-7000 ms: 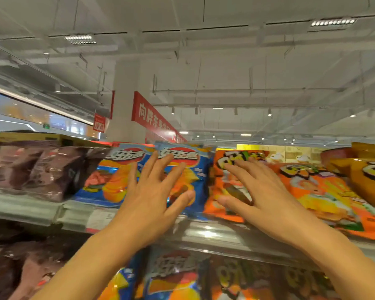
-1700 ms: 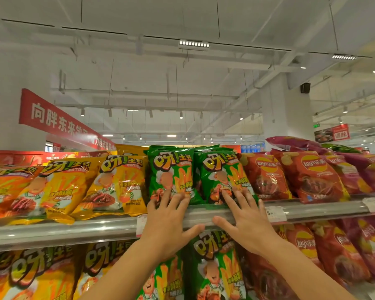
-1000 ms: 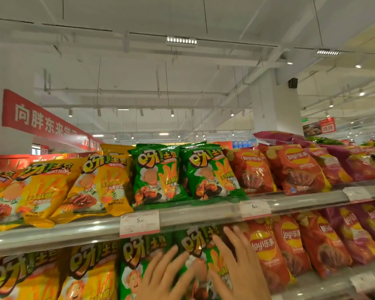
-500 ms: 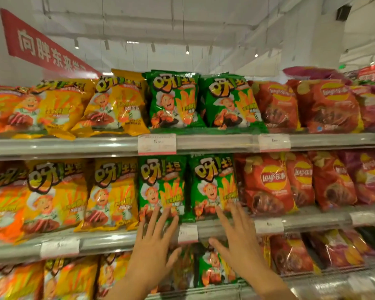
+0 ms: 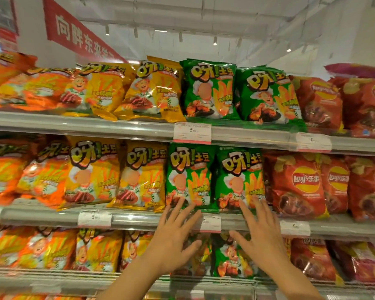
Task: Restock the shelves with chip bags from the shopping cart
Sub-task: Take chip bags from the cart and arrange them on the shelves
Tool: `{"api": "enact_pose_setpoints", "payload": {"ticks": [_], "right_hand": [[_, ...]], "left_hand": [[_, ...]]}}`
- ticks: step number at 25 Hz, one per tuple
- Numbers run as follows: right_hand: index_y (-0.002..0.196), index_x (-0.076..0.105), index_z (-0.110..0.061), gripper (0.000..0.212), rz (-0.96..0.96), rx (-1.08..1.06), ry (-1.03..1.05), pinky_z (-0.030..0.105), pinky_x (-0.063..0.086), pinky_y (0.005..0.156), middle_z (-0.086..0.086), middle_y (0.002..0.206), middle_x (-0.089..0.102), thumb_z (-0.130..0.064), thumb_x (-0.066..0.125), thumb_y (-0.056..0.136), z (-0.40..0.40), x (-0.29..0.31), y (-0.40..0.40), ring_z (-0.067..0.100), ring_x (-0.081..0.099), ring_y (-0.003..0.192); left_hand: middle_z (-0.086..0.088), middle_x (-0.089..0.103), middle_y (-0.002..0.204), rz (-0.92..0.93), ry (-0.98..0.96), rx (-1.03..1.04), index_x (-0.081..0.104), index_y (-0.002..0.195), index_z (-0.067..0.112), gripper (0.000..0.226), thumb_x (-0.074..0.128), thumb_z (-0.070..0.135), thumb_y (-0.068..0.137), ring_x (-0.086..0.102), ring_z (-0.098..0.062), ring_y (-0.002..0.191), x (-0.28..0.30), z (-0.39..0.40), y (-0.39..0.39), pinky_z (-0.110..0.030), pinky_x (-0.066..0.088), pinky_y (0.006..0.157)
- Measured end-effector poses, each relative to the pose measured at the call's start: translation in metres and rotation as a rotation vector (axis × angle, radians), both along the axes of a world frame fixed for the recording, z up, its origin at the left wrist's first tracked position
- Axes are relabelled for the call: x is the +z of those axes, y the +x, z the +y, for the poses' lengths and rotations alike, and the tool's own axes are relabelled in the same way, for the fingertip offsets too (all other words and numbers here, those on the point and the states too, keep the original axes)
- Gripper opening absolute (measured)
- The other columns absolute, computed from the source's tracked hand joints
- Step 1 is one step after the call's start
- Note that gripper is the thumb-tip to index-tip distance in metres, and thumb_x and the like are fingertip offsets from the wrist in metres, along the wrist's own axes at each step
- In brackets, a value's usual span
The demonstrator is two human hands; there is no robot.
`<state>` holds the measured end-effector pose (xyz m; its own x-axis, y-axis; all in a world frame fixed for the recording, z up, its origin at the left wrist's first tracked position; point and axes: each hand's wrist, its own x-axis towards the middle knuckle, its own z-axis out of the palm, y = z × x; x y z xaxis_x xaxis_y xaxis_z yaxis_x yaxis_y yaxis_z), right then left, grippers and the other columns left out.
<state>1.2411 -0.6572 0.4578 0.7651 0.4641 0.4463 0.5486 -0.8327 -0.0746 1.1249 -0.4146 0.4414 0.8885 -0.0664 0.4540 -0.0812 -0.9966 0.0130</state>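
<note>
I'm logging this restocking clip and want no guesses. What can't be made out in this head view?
- Shopping cart: out of frame.
- Price tags: print too small.
- Lower green bags: partly hidden behind left hand and right hand.
- Orange bags at left edge: blurred, cut off.

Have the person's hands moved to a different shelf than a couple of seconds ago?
Yes. Both hands, left and right, went down from the top shelf's green bags to the green bags one shelf lower.

My fingers sit under green bags [image 5: 191, 176] reading 呀!土豆; red bags [image 5: 297, 185] say Lay's乐事; price tag [image 5: 192, 133] shows 5.
</note>
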Motion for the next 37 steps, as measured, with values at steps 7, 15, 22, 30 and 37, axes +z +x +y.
{"api": "enact_pose_setpoints", "payload": {"ticks": [7,15,22,30,37], "right_hand": [[0.158,0.005,-0.042,0.076,-0.063,0.293,0.051,0.044,0.001,0.127,-0.008,0.169,0.002,-0.061,0.047,0.097,0.100,0.013,-0.047,0.018,-0.010,0.156],[0.154,0.035,-0.031,0.060,-0.086,0.485,0.179,0.042,0.025,0.122,-0.006,0.157,0.037,-0.047,0.052,0.100,0.249,0.023,-0.113,0.019,0.031,0.147],[0.143,0.053,-0.013,0.053,-0.221,0.392,0.296,0.048,0.040,0.109,0.019,0.141,0.053,-0.035,0.061,0.096,0.396,0.085,-0.138,0.040,0.047,0.130],[0.098,0.071,-0.013,0.033,0.516,0.052,0.508,0.035,0.056,0.083,0.014,0.109,0.072,-0.045,0.072,0.088,0.427,0.152,-0.090,0.031,0.069,0.106],[0.114,0.062,-0.027,0.068,0.642,0.092,0.671,0.046,0.047,0.109,0.006,0.140,0.060,-0.067,0.083,0.064,0.416,0.138,-0.080,0.026,0.056,0.128]], "left_hand": [[0.004,0.006,0.169,-0.062,-0.077,0.177,0.011,0.160,0.037,0.066,0.034,0.057,0.102,-0.012,-0.022,0.156,0.004,0.066,-0.061,-0.049,0.000,0.127],[-0.010,0.045,0.152,-0.211,-0.166,0.221,0.043,0.152,0.017,0.062,0.057,0.044,0.098,0.045,-0.031,0.139,0.009,0.219,-0.127,-0.052,0.041,0.111],[-0.007,0.052,0.148,-0.144,0.000,-0.047,0.056,0.142,0.020,0.060,0.052,0.050,0.090,0.050,-0.026,0.130,0.004,0.277,-0.136,-0.051,0.049,0.103],[0.007,-0.016,0.168,0.022,-0.182,0.014,-0.001,0.160,0.039,0.069,0.027,0.061,0.101,-0.017,-0.022,0.154,0.013,0.294,-0.125,-0.042,-0.006,0.124],[-0.001,0.036,0.160,-0.274,-0.085,0.107,0.037,0.155,0.027,0.067,0.024,0.061,0.098,0.022,-0.029,0.152,0.067,0.347,-0.109,-0.058,0.015,0.122]]}}
